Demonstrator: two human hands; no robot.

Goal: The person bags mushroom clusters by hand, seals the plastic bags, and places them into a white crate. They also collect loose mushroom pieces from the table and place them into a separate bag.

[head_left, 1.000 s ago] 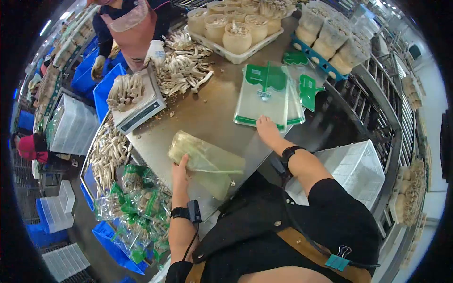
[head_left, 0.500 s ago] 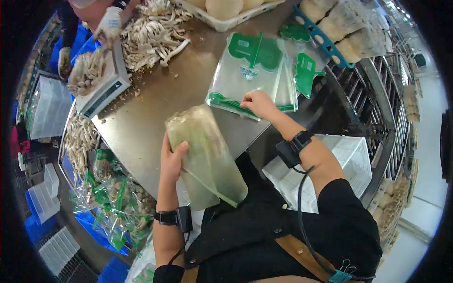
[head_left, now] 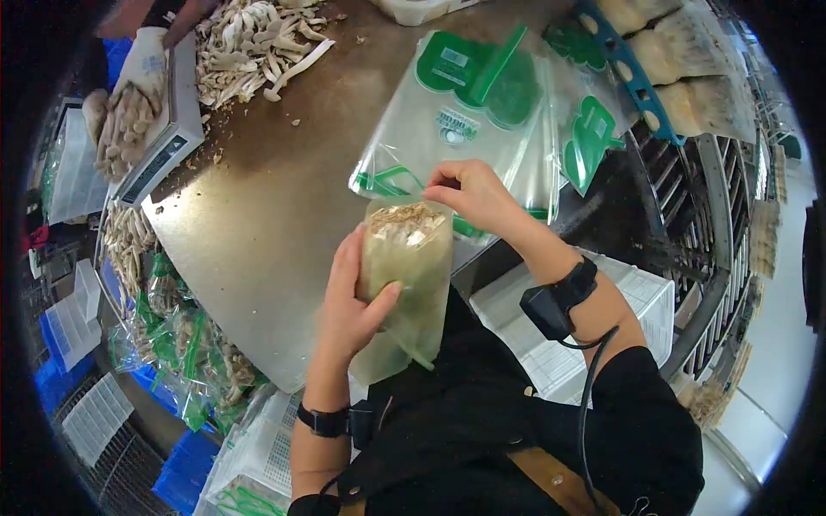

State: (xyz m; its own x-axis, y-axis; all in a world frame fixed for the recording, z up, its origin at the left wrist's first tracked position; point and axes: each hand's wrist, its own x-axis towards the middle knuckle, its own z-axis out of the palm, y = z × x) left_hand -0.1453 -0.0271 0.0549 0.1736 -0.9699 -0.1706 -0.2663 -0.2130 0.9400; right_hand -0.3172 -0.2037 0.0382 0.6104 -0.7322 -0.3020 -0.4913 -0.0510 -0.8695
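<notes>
Hands apart, left hand (head_left: pixel 354 301) around translucent bag (head_left: pixel 404 284), right hand (head_left: pixel 471 196) pinching edge of flat green-printed bags (head_left: pixel 460 112), table (head_left: pixel 249 249) beneath.

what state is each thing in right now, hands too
yellowish translucent bag: held, crumbly contents showing at its far end
left hand: gripping it
green-printed bags: flat, unfilled, near edge curled up
right hand: fingertips pinched by that edge
loose mushrooms: piled
bagged mushrooms: packed
</notes>
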